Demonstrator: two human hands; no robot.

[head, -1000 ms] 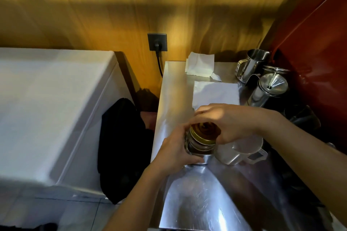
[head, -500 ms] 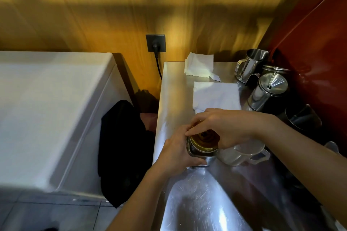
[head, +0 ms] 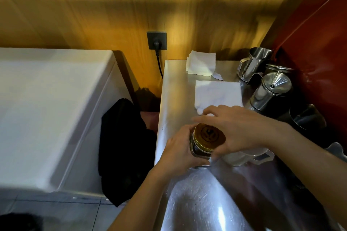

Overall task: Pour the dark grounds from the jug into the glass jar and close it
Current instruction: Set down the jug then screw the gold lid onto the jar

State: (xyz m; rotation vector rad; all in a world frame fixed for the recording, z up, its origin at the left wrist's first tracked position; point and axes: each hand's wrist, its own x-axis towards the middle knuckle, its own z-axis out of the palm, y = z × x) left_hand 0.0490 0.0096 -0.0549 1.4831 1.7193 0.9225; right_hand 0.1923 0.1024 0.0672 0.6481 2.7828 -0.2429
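A glass jar (head: 199, 151) with dark grounds stands on the steel counter (head: 206, 202) near its left edge. A gold lid (head: 208, 135) with a dark emblem sits on top of the jar. My left hand (head: 180, 153) wraps around the jar's left side. My right hand (head: 236, 129) reaches over from the right, thumb and palm against the lid's right rim, fingers spread above it. A white plastic jug (head: 244, 156) stands just right of the jar, mostly hidden under my right wrist.
Two white paper napkins (head: 217, 93) lie farther back on the counter. Steel pitchers and a lidded steel pot (head: 270, 91) crowd the back right by a red wall. A wall socket with a plug (head: 156, 40) is behind. A white chest and black cloth are left.
The lid has gone from tilted and half covered by my right hand to sitting flat on the jar. My right hand's fingers have lifted and spread, showing the lid's top.
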